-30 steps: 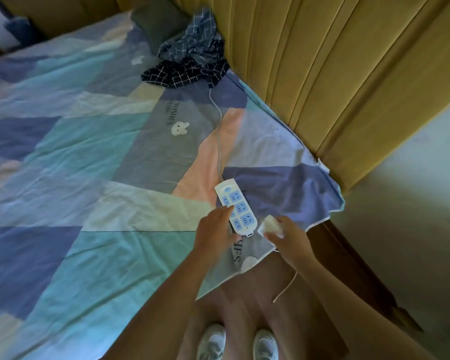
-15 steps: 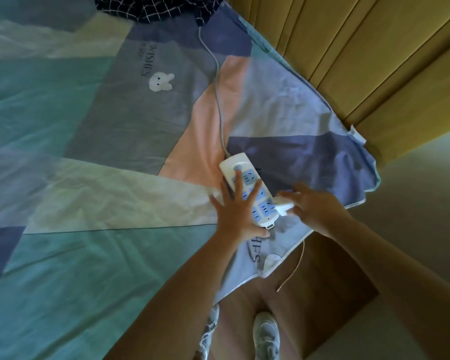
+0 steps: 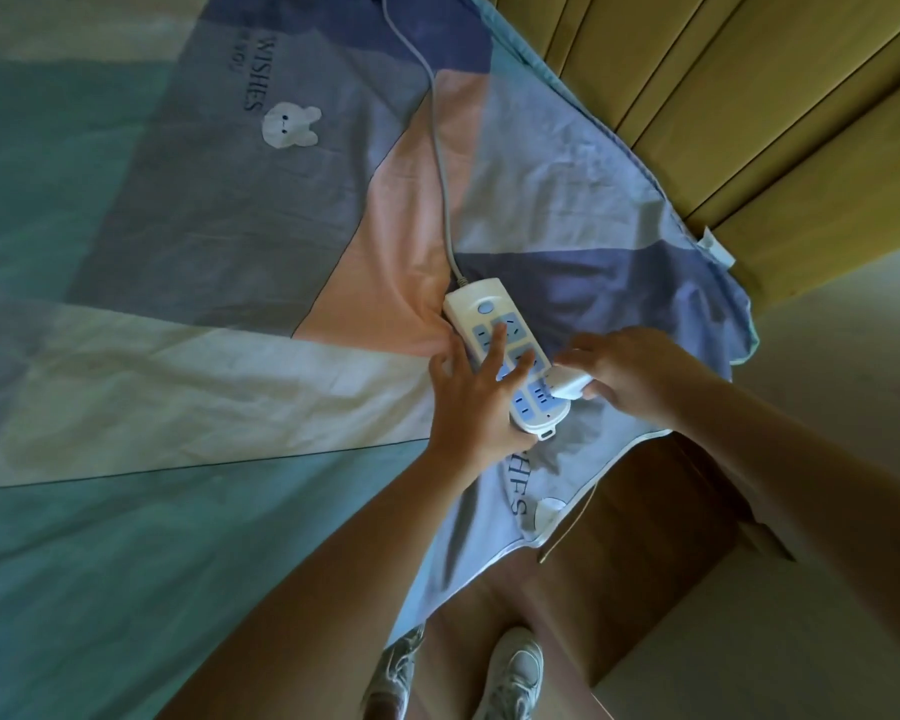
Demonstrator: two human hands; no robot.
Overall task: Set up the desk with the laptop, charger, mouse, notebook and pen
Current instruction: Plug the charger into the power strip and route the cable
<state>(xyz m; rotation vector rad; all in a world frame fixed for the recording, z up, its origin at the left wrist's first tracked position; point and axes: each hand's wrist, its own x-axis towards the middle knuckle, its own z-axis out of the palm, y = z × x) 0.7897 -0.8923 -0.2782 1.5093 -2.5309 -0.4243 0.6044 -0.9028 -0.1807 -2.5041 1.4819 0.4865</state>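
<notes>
A white power strip (image 3: 481, 309) with blue sockets lies on the bed's patchwork sheet (image 3: 204, 356), near its corner. My left hand (image 3: 476, 394) presses flat on the strip with its fingers spread. My right hand (image 3: 640, 374) holds the white charger plug (image 3: 567, 384) against the strip's near end socket. A thin charger cable (image 3: 567, 527) hangs below the sheet's edge. The laptop, mouse, notebook and pen are not in view.
The strip's grey cord (image 3: 440, 163) runs up the sheet toward the top. A yellow panelled headboard (image 3: 749, 111) stands at the right. The wooden bed frame (image 3: 661, 511) and my white shoes (image 3: 510, 678) are below, on a pale floor (image 3: 827, 356).
My left hand went from gripping the strip's side to pressing flat on top. My right hand brought the charger plug onto the end socket. The view moved in closer.
</notes>
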